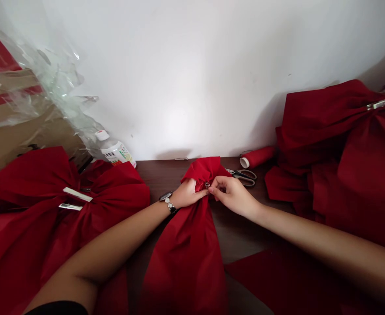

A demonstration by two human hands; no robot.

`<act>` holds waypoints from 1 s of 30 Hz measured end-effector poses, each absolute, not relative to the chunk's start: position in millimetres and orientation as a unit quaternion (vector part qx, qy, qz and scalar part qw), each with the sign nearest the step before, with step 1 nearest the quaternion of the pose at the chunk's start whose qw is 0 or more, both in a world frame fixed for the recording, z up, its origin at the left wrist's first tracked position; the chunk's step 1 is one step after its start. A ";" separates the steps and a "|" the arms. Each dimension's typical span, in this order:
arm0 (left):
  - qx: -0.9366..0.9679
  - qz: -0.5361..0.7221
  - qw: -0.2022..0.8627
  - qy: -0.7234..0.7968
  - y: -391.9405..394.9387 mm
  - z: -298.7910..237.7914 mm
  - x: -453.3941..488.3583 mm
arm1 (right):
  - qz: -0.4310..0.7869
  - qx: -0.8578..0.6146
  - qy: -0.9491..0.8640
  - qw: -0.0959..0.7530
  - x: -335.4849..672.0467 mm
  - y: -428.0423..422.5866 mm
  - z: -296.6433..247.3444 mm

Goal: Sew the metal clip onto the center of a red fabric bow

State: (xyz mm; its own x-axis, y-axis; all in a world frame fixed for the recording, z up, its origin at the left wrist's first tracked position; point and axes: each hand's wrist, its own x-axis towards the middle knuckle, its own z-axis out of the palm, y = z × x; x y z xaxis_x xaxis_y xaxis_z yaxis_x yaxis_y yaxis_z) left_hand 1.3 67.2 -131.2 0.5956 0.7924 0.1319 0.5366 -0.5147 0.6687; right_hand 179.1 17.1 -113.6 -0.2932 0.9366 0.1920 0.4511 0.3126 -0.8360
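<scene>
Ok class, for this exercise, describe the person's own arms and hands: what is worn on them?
The left hand has a wristwatch with a dark face and a silver and black band, and a black sleeve shows at the upper arm. The right hand and its forearm are bare.

Head cam, person's POV, faces fwd + down, close over table; wall at 12 o'clock, L hand + R hand mid-frame.

A white-capped plastic bottle sits far left by crumpled clear film; steel scissors lie near a red roll, farther right.
</scene>
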 end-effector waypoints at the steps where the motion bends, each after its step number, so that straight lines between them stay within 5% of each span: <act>1: 0.842 0.225 0.301 0.388 67.7 -130.9 0.8 | 0.349 -0.464 -0.732 0.356 180.4 18.4 -113.1; 12: 0.843 0.244 0.314 0.362 72.2 -135.5 -3.1 | 0.243 -0.324 -0.858 0.317 203.6 34.5 -107.7; 19: 0.842 0.250 0.361 0.314 69.3 -129.9 -0.2 | 0.216 -0.370 -0.820 0.379 203.9 38.6 -117.0; 24: 0.805 0.276 0.408 0.330 78.7 -138.5 -6.6 | 0.431 -0.370 -0.685 0.456 207.9 55.3 -119.2; 30: 0.806 0.206 0.473 0.290 83.6 -138.0 -9.4 | 0.666 -0.362 -0.481 0.441 209.1 60.2 -123.3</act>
State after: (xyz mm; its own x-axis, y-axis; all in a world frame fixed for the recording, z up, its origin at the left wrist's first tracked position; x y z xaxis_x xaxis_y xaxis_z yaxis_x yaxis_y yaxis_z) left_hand -9.4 83.6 -138.0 0.7462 0.6632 0.0579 0.2733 -0.3846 0.8817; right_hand 209.1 60.2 -123.3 -0.3491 0.9352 -0.0595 -0.2385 -0.1501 -0.9595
